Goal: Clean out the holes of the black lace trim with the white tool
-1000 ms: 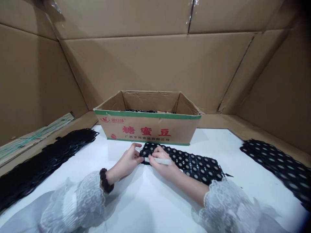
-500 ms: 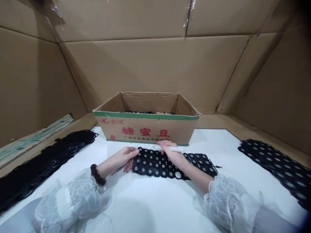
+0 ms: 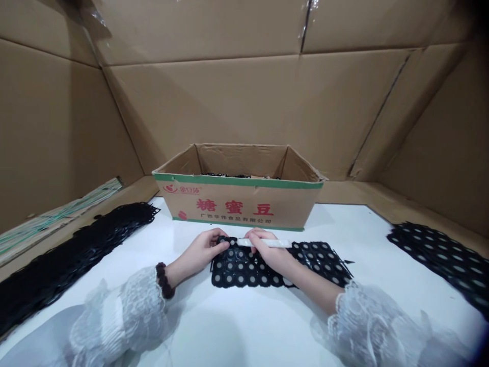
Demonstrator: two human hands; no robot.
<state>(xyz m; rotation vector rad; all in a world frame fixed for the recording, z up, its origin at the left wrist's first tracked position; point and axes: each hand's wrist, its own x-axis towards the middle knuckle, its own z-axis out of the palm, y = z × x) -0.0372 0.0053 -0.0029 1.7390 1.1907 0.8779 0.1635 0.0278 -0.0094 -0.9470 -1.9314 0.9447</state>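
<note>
A black sheet with rows of pale round discs (image 3: 244,267) lies flat on the white table in front of me. My left hand (image 3: 206,250) pinches the sheet's upper left corner, thumb on top. Between the fingers of my right hand (image 3: 267,250) is a white pen-like tool (image 3: 280,243), lying nearly level above the sheet's far edge. Its left end points toward my left hand. My right hand and forearm cover part of the sheet's middle.
Behind the sheet stands an open cardboard box (image 3: 237,199) with black pieces inside. A long black stack (image 3: 87,250) lies on the left, near green-and-white strips (image 3: 64,211). Another black sheet with pale discs (image 3: 439,260) lies on the right. Cardboard walls (image 3: 244,102) surround the table.
My left hand has shifted from the sheet's left edge to its upper corner, thumb now over the top. The tool in my right hand has moved slightly left relative to the sheet.
</note>
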